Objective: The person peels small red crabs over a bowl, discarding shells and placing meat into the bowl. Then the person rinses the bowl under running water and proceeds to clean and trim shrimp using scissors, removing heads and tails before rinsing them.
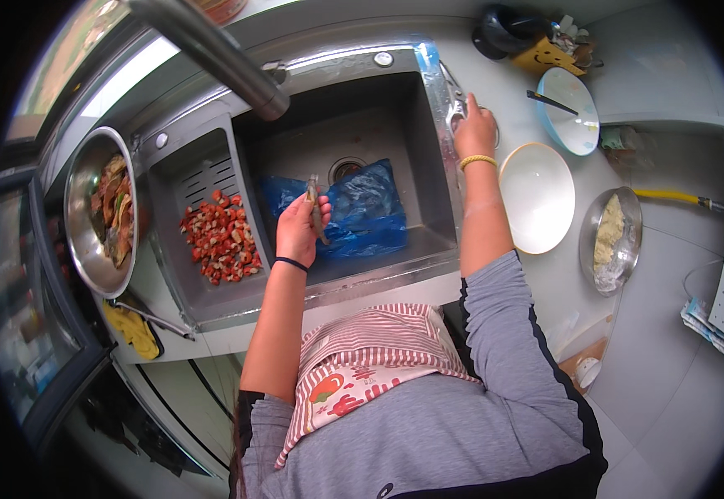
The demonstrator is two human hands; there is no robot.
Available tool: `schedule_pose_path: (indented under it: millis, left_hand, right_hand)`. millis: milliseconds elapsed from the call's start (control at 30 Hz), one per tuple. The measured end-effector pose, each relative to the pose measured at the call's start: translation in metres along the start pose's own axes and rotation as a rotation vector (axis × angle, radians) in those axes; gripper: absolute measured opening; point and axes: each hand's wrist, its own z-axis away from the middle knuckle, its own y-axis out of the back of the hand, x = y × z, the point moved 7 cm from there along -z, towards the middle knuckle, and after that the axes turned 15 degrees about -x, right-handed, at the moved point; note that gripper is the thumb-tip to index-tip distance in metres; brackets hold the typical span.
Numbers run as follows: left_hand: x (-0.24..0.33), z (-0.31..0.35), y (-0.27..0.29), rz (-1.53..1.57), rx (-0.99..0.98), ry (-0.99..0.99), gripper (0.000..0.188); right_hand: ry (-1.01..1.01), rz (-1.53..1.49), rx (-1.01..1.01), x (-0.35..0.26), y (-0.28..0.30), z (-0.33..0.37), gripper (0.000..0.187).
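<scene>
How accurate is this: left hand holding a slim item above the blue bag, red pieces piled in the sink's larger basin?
Location's wrong for the red pieces: the head view shows them piled in the smaller basin. The left hand does hold a slim item above the blue bag.

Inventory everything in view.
sink: one, grey, centre
faucet: one, silver, above sink
plastic bag: one, blue, large basin
shrimp-like item: one, greyish, above bag
chopped pieces: many, reddish, left basin
steel bowl: one, silver, far left, food inside
cloth or glove: one, yellow, lower left
metal tool: one, silver, right of sink
white bowl: one, white, beside sink
blue bowl: one, blue and white, upper right
utensil: one, black, in blue bowl
small bowl: one, silver, far right, pale mass inside
holder: one, yellow, upper right
apron: one, striped red and white, waist
left hand: one, black band, gripping shrimp-like item
right hand: one, yellow band, at metal tool
</scene>
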Motion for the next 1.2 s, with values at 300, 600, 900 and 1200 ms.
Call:
schedule_pose_path:
  millis: [300,600,900,1200]
  left_hand:
    - [0.008,0.016,-0.026,-0.049,0.085,-0.076,0.028]
    - [0.004,0.02,-0.045,0.171,0.054,-0.166,0.024]
    - [-0.005,0.023,-0.056,0.139,0.122,-0.275,0.025]
    - [-0.005,0.011,-0.05,0.13,0.165,-0.229,0.022]
  right_hand:
    - [0.479,-0.119,0.122,-0.089,0.014,0.077,0.042]
    - [0.579,-0.642,-0.437,-0.126,-0.023,0.162,0.021]
    - [0.538,-0.919,-0.648,-0.131,-0.063,0.196,0.022]
    - [0.56,-0.878,-0.579,-0.131,-0.065,0.185,0.02]
